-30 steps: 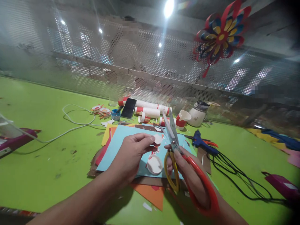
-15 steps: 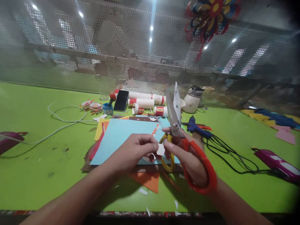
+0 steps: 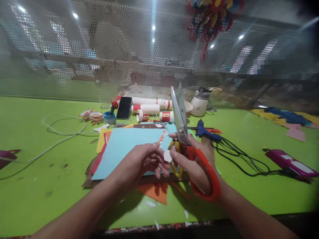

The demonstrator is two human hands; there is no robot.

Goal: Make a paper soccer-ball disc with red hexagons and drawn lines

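My right hand holds large scissors, their blades pointing up and slightly apart. One red handle loop circles the back of the hand, and a yellow loop shows by the fingers. The thumb and a finger of that hand also pinch a small white piece of paper. Just left of it is my left hand, palm turned inward, fingers loosely spread and holding nothing I can see. Both hands are above a light blue sheet, which lies on a stack of coloured sheets.
Behind the stack are a phone, white and red paper tubes, a blue paint jar and a white jug. A blue glue gun with black cords and a purple power strip lie to the right. Paper scraps litter the front.
My left fingers have let go of the white paper piece and opened out. It stays pinched in my right hand with the scissors. The whole view has shifted slightly.
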